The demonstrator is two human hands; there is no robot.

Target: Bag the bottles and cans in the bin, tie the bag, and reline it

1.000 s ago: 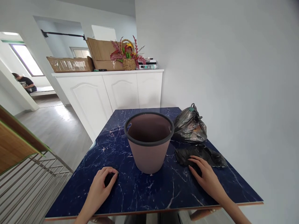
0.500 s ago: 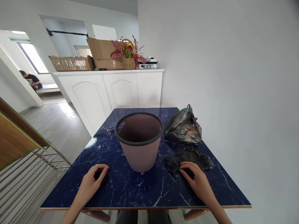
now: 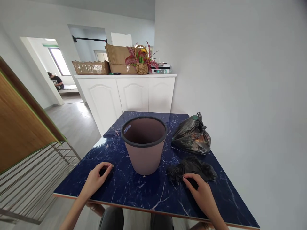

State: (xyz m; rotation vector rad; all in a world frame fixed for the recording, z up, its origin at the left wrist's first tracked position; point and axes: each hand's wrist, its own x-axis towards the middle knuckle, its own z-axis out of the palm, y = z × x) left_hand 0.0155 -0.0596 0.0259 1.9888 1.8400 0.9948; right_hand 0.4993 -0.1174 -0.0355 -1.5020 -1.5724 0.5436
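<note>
A mauve wastebasket (image 3: pixel 144 159) with a black rim stands upright in the middle of the blue marbled table (image 3: pixel 134 195). To its left my left hand (image 3: pixel 97 179) rests on the tabletop, thumb and index fingertips pressed together with nothing visible between them. My right hand (image 3: pixel 200 193) lies on the right side, its thumb and index finger also in a pinch. Those fingertips touch the near edge of a crumpled black plastic bag (image 3: pixel 195 167); no fold of it shows between them. Behind that bag sits a filled, knotted black garbage bag (image 3: pixel 193 135).
A white cabinet (image 3: pixel 134 92) stands beyond the table, carrying cardboard boxes (image 3: pixel 91 67) and a flower basket (image 3: pixel 141 68). At left is a metal rack (image 3: pixel 38 179) with a wooden board (image 3: pixel 21 127). A person (image 3: pixel 56 80) sits in the far room. A wall borders the right.
The view has turned slightly left, so the scene sits further right. Both hands keep the same pinched pose beside the wastebasket. The bags and wastebasket stay in place.
</note>
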